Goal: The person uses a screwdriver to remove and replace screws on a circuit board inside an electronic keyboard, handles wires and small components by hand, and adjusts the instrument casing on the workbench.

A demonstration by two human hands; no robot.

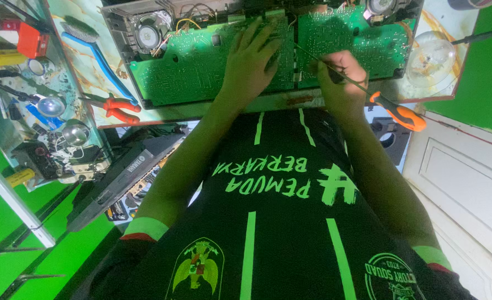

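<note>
An opened electronic device lies on the table with two green circuit boards inside, one on the left [185, 66] and one on the right [363, 39]. My left hand [251, 61] rests flat, fingers spread, on the right part of the left board. My right hand [340, 78] is closed around a screwdriver [403, 115] with an orange handle. Its thin shaft runs up and left toward the gap between the two boards. A round speaker [147, 34] sits at the chassis's left end.
Red-handled pliers [121, 109] and a blue-handled brush [98, 55] lie on the table left of the device. A clear dome-shaped cover [432, 55] stands at the right. A black keyboard [129, 172] leans below the table. A cluttered shelf [40, 105] fills the left side.
</note>
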